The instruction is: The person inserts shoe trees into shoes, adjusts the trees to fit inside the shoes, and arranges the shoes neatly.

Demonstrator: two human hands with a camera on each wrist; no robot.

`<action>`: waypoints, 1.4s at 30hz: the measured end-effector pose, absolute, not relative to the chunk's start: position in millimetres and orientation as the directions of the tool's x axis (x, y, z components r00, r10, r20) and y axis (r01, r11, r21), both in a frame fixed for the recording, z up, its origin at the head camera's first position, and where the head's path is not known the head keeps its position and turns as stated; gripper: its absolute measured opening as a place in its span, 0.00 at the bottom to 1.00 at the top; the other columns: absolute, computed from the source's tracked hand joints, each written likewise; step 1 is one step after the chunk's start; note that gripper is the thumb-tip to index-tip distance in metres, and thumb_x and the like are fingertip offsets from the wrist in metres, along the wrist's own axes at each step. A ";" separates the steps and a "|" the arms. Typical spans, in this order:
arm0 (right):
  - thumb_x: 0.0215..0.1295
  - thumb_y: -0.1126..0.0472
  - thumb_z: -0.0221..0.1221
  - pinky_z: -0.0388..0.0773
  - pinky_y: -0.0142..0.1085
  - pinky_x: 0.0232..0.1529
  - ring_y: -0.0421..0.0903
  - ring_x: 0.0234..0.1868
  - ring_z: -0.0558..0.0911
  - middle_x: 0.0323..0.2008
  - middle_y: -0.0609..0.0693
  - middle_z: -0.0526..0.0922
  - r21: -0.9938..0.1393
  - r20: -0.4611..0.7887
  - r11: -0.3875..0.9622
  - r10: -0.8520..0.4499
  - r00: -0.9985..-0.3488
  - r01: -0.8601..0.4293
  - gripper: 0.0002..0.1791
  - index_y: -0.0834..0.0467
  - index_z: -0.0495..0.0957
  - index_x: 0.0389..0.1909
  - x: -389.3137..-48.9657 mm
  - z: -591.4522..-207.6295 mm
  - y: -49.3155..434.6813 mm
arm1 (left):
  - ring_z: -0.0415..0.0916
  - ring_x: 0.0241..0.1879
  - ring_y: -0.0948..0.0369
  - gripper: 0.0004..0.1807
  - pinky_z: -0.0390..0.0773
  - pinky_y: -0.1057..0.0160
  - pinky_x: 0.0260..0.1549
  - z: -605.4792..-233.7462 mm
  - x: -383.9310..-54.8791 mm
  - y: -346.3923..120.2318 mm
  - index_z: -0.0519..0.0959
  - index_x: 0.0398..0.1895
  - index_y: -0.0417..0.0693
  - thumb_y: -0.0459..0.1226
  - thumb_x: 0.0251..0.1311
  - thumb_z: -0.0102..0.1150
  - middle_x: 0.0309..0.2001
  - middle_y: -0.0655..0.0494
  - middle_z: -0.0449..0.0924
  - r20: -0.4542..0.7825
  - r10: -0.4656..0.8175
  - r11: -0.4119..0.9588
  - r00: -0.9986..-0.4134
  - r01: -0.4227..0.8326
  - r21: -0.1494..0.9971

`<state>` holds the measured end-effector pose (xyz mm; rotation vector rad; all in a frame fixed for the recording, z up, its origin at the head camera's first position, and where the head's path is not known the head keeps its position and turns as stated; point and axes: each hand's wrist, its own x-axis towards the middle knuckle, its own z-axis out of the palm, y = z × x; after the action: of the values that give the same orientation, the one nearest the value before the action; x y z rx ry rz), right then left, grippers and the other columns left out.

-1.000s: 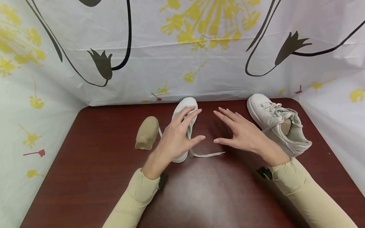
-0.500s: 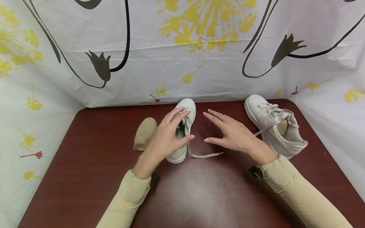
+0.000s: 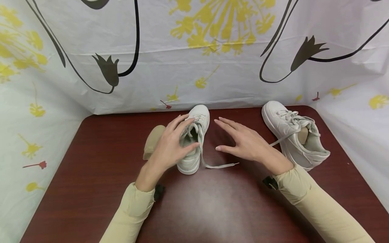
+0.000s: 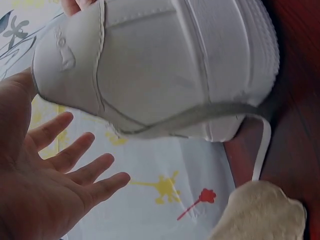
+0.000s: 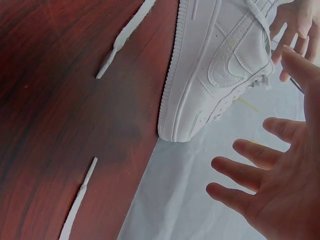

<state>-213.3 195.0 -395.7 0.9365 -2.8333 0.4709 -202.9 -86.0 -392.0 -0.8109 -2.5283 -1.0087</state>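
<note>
White lace-up sneaker (image 3: 200, 126) upright mid-scene on wood-grain table (image 3: 212, 209). Left hand (image 3: 170, 146) spread beside its opening, contact unclear; right hand (image 3: 244, 138) apart, relaxed, nothing held. Likely light, stiff-soled, soft-topped; grip at heel (image 3: 188, 165).

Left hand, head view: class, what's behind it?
Behind the left hand, parts of a shoe and a tan block show; the block's right side and part of the shoe's left are hidden.
</note>
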 end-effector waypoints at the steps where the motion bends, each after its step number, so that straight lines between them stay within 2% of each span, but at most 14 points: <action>1: 0.61 0.34 0.61 0.70 0.53 0.61 0.54 0.70 0.68 0.74 0.51 0.62 -0.257 0.205 0.761 -0.559 -0.804 -0.595 0.47 0.45 0.57 0.77 -213.2 -396.1 194.6 | 0.63 0.68 0.52 0.39 0.66 0.51 0.65 -392.2 -202.6 -87.5 0.73 0.67 0.50 0.45 0.50 0.77 0.69 0.48 0.66 0.463 0.390 0.594 -0.796 0.602 0.533; 9: 0.62 0.33 0.60 0.72 0.54 0.59 0.53 0.69 0.69 0.74 0.50 0.62 -0.270 0.198 0.760 -0.557 -0.807 -0.591 0.46 0.45 0.57 0.77 -212.6 -393.8 189.8 | 0.66 0.66 0.50 0.38 0.67 0.51 0.64 -395.0 -201.8 -97.6 0.75 0.65 0.48 0.44 0.49 0.78 0.68 0.46 0.68 0.477 0.386 0.586 -0.790 0.609 0.534; 14: 0.62 0.33 0.60 0.73 0.54 0.58 0.53 0.69 0.69 0.74 0.50 0.62 -0.276 0.189 0.759 -0.559 -0.807 -0.590 0.46 0.46 0.57 0.77 -213.9 -394.1 186.6 | 0.70 0.63 0.49 0.39 0.68 0.50 0.61 -395.2 -202.5 -104.8 0.75 0.65 0.49 0.47 0.48 0.78 0.67 0.49 0.70 0.505 0.373 0.635 -0.778 0.611 0.473; 23: 0.63 0.34 0.60 0.73 0.54 0.59 0.52 0.69 0.69 0.74 0.51 0.63 -0.300 0.176 0.762 -0.547 -0.818 -0.574 0.46 0.47 0.56 0.77 -216.3 -395.5 181.1 | 0.63 0.69 0.52 0.37 0.65 0.49 0.65 -400.4 -200.3 -118.1 0.75 0.66 0.50 0.45 0.52 0.76 0.69 0.52 0.68 0.443 0.349 0.642 -0.825 0.555 0.528; 32: 0.64 0.34 0.59 0.74 0.54 0.57 0.53 0.68 0.71 0.73 0.52 0.64 -0.308 0.169 0.752 -0.559 -0.812 -0.582 0.45 0.48 0.57 0.77 -219.8 -398.8 172.9 | 0.65 0.68 0.51 0.32 0.65 0.48 0.64 -407.5 -201.7 -129.9 0.78 0.63 0.50 0.44 0.52 0.75 0.68 0.52 0.70 0.454 0.318 0.638 -0.832 0.542 0.547; 42: 0.65 0.32 0.56 0.75 0.54 0.55 0.52 0.67 0.72 0.73 0.51 0.63 -0.331 0.149 0.741 -0.571 -0.807 -0.585 0.44 0.45 0.57 0.77 -224.2 -401.8 165.7 | 0.65 0.69 0.52 0.30 0.65 0.47 0.64 -415.4 -205.0 -143.0 0.80 0.59 0.50 0.42 0.51 0.76 0.66 0.52 0.73 0.403 0.307 0.661 -0.862 0.498 0.561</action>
<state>-224.2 165.7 -401.8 0.9617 -2.8957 0.5699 -205.0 -143.0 -415.4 -0.6461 -2.6061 -0.9996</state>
